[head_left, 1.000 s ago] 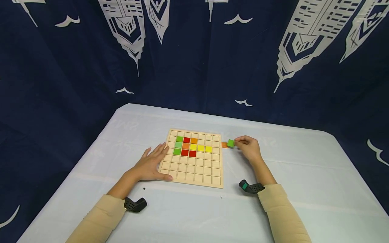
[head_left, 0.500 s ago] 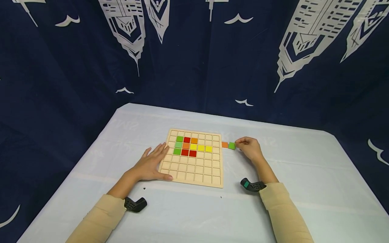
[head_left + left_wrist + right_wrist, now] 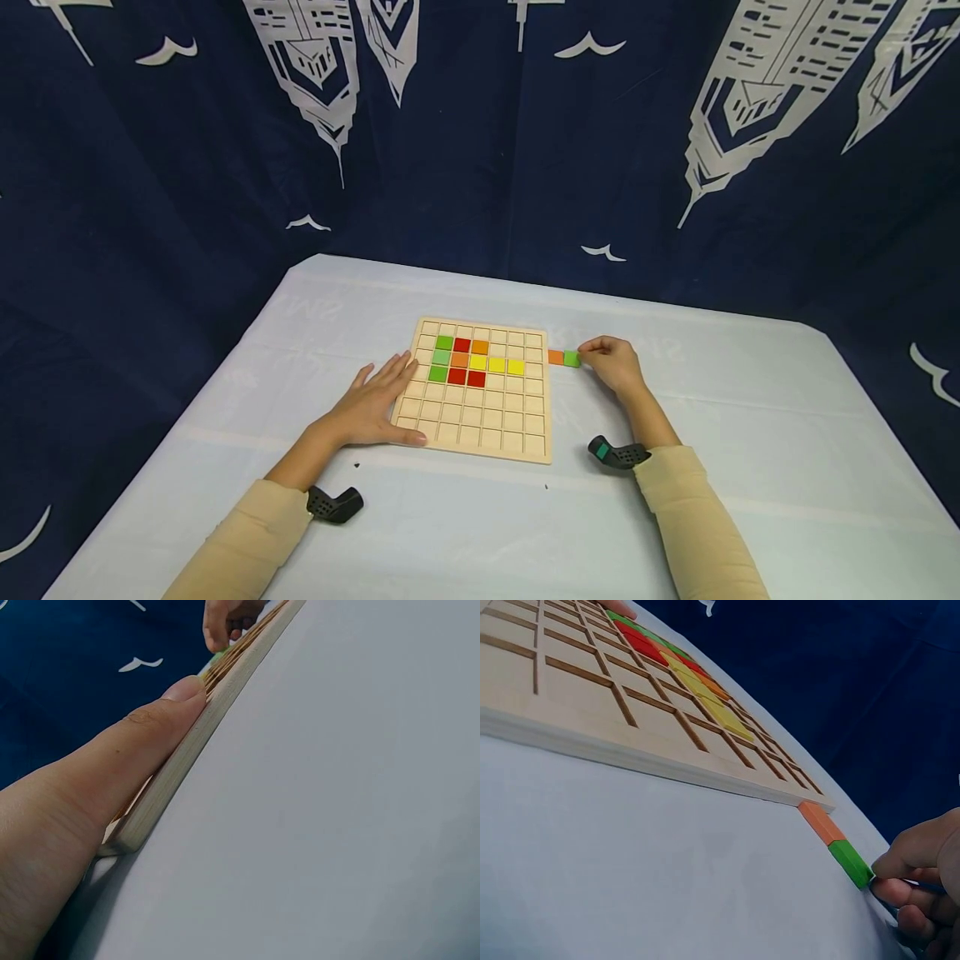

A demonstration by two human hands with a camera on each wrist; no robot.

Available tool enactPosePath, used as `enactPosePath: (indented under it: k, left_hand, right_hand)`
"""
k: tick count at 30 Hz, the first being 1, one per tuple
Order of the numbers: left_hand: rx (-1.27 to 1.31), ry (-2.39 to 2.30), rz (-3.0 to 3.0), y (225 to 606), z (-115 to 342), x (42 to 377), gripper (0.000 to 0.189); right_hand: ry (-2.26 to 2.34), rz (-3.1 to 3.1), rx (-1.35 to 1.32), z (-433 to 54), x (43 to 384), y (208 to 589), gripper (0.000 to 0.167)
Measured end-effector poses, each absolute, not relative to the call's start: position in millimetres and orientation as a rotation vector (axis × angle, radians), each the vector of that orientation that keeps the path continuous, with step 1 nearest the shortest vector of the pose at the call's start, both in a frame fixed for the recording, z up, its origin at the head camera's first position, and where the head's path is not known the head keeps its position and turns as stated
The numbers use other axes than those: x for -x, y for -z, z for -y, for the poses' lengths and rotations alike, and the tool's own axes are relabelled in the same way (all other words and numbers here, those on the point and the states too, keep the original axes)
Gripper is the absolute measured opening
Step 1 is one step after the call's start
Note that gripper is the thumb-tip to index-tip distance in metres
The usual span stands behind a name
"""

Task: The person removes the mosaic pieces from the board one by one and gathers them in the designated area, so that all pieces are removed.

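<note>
"Eleven coloured tiles (image 3: 478, 362) fill cells of a square wooden board (image 3: 491, 437), set on a white table (image 3: 450, 533). They cluster in the far L part of the grid, per the head cam. And the L hand (image 3: 371, 410)?"

"Spread, fingers apart, across the board's L edge, w/ the thumb resting on the near L corner."

"R hand (image 3: 617, 362)?"

"Just off the board's R side. Thumb & forefinger pinch the outer end of a green tile (image 3: 850, 862), which lies on the table, per R wrist cam."

"What's next to it?"

"An orange tile (image 3: 821, 822), end to end w/ the green one, touching. Its other end meets the board's R edge, so the pair runs outward in a line."

"Colours on the grid, quick?"

"Far row, L to R: green, red, orange. Mid row: lt. green, orange, then 3 yellow. Near row: green & 2 red."

"Who's pictured?"

"Person in tan sleeves (image 3: 697, 508), black wrist cams (image 3: 335, 505) at both cuffs; the R one shows a teal patch. Bkgd.: navy cloth (image 3: 450, 167) printed w/ pale upside-down towers & bird shapes. Tiny dark specks (image 3: 357, 465) dot the table's near side."
</note>
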State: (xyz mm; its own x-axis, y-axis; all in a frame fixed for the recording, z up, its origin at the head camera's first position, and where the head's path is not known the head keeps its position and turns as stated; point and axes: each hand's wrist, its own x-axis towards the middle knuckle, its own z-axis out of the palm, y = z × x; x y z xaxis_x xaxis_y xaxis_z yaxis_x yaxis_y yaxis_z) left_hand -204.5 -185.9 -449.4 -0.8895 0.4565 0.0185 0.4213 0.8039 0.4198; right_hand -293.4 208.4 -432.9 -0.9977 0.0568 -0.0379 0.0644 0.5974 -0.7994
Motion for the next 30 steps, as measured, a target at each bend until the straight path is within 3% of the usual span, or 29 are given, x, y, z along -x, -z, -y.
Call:
enactPosePath:
  k: [16,30]
  left_hand:
    - [-0.694,-0.624,-2.899,450.3,186.4,205.0,0.125]
    - [-0.69,-0.611,-2.901,450.9,186.0,205.5,0.126]
  right_hand:
    - [1.462,-2.85,-0.104,-198.2,292.3,430.3,0.019]
    - [1.547,-2.786,0.11,-157.9,293.6,428.5,0.014]
